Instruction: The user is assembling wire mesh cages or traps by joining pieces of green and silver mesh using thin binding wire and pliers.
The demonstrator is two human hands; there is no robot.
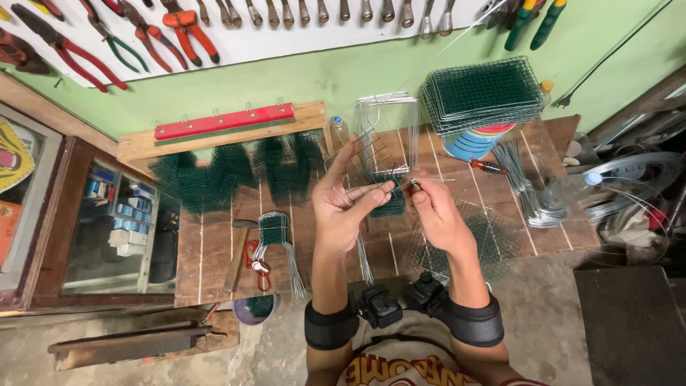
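My left hand [344, 202] grips a small wire cage frame [382, 143] made of thin silver wire, with a patch of green mesh at its lower part. Fingers of the left hand pinch the frame near its bottom edge. My right hand [434, 211] is shut on a small tool or wire end [413, 184] and touches the frame from the right. Both hands are raised above a wooden workbench [214, 250]. Black bands with small devices sit on both wrists.
A stack of green mesh panels [482, 93] rests on a blue and red container at the back right. Bundles of cut wire [525, 189], a screwdriver [479, 164], a hammer [239, 250], red pliers [256, 264] and green mesh pieces [236, 171] lie on the bench. Pliers hang on the wall.
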